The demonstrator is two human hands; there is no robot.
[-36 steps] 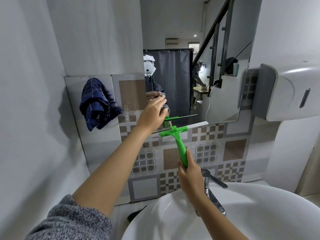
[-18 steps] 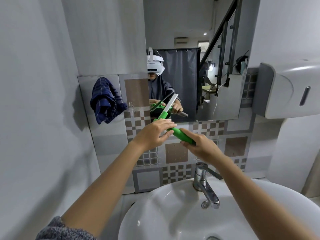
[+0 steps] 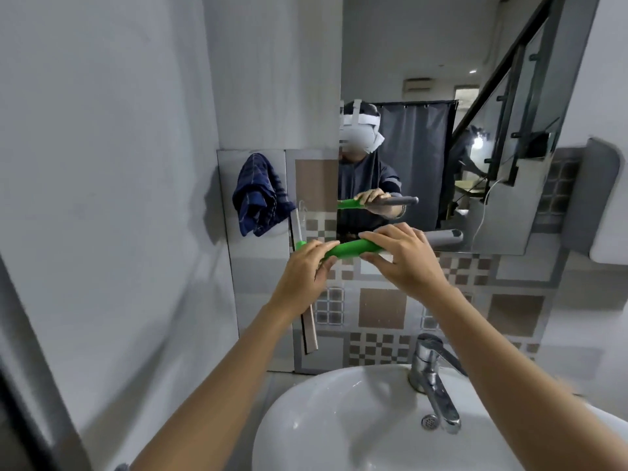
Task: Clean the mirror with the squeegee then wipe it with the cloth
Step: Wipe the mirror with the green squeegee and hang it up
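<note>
Gripping green squeegee [image 3: 350,248] at lower edge of mirror [image 3: 475,79]: w/ L hand [image 3: 302,271] curled round blade end, w/ R hand [image 3: 404,260] pinching handle.

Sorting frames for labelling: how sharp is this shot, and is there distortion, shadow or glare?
Head view: the squeegee, left hand and right hand are fairly sharp; the dispenser at the right edge is smeared; the wide lens bows the left wall; a soft shadow lies on the wall left of the cloth; small highlights on the tap, no strong glare on the mirror.
</note>
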